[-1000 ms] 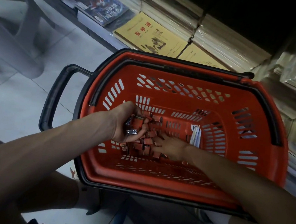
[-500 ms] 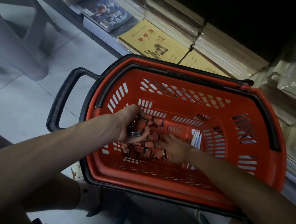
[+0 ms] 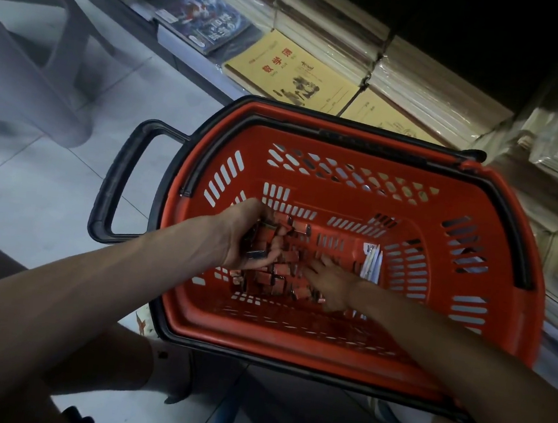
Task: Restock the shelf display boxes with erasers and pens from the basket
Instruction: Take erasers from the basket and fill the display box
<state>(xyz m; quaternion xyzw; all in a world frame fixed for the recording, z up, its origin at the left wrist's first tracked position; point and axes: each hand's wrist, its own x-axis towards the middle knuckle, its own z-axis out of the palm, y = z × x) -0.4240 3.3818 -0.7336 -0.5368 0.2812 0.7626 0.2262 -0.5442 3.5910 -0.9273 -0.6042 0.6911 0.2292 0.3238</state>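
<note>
A red plastic basket with black handles sits on the floor in front of me. Many small red-wrapped erasers lie heaped on its bottom, and a few white pens lean at the right side of the bottom. My left hand is inside the basket, curled around a stack of erasers. My right hand rests palm down on the eraser heap just to the right, fingers spread among them.
A low shelf runs behind the basket with yellow exercise books, a blue-covered book and wrapped paper stacks. A grey plastic chair stands at the left on the tiled floor. My knees frame the basket's near side.
The view has shifted a little, so the basket sits lower and further right. Both hands stay in the eraser heap; the right hand has moved slightly over the erasers.
</note>
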